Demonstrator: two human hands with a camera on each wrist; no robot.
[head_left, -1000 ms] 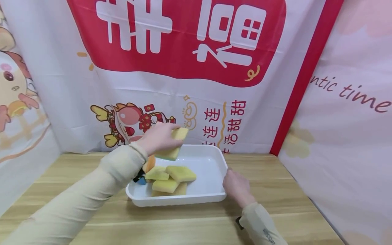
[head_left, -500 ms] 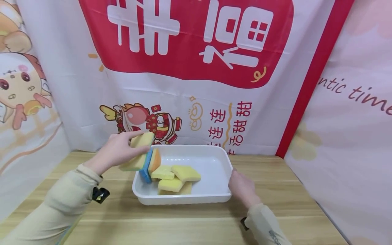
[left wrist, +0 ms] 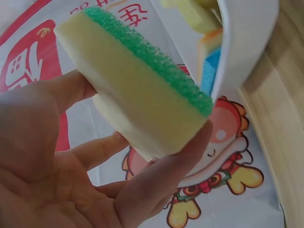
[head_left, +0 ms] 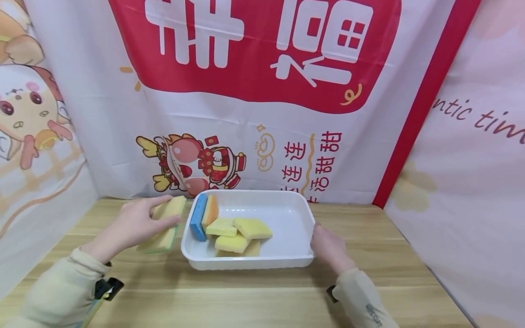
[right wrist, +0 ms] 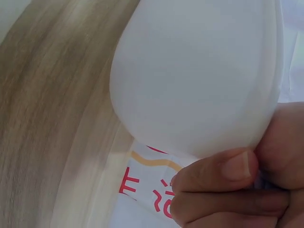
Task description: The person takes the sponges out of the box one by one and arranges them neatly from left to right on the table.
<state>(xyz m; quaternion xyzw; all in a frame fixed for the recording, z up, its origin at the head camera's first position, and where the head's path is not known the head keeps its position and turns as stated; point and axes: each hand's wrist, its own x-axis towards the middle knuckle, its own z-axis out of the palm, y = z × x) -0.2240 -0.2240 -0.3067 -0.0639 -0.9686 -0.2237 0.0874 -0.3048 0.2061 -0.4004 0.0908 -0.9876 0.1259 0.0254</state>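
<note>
Between two hands (head_left: 132,224) (head_left: 329,246), one tray (head_left: 291,228)

In front of me I have a light wood-grained table (head_left: 229,298), with a white rectangular tray (head_left: 254,263) sitting directly on it.

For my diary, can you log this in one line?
Left hand: holds green-yellow sponge; right hand: grips white tray; in tray: blue, orange and yellow sponges

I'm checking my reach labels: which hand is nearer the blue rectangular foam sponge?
Left. The left hand is just outside the glossy white rectangular tray, beside the end where the sponge stands; the right hand is at the opposite end.
</note>
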